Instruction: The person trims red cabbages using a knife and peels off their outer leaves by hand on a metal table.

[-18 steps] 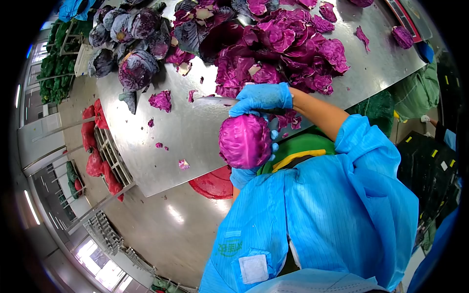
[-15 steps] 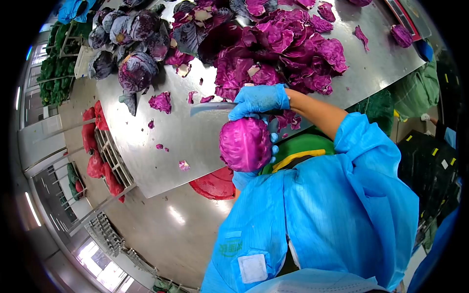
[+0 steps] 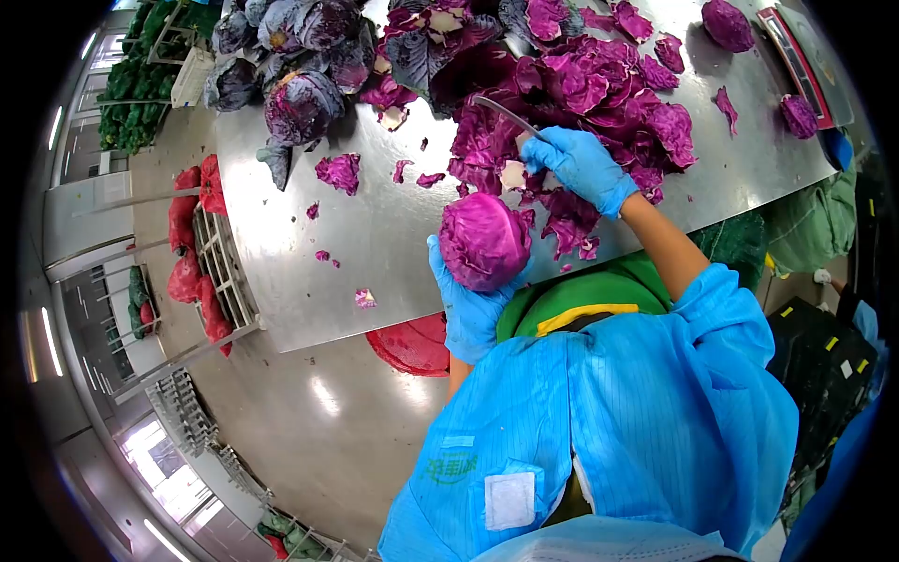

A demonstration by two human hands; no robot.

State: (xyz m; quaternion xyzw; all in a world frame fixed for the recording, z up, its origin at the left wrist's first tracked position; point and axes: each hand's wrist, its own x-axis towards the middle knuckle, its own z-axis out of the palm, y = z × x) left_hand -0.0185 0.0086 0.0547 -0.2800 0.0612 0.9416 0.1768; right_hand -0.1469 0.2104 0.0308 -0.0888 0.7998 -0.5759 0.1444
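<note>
The table [image 3: 309, 253] bears leaves [image 3: 590, 80] at one o'clock. The left hand [image 3: 471, 317] clasps a cabbage [image 3: 482, 240]; the right hand [image 3: 582, 169] grips a knife [image 3: 506, 113].

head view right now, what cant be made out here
All in the head view:
Knife handle: hidden in the right hand.
Underside of the held cabbage: hidden by the left hand.
Far extent of the dark cabbage pile: cut off by the top edge.
Green lettering on the blue gown: too small and blurred to read surely.
</note>
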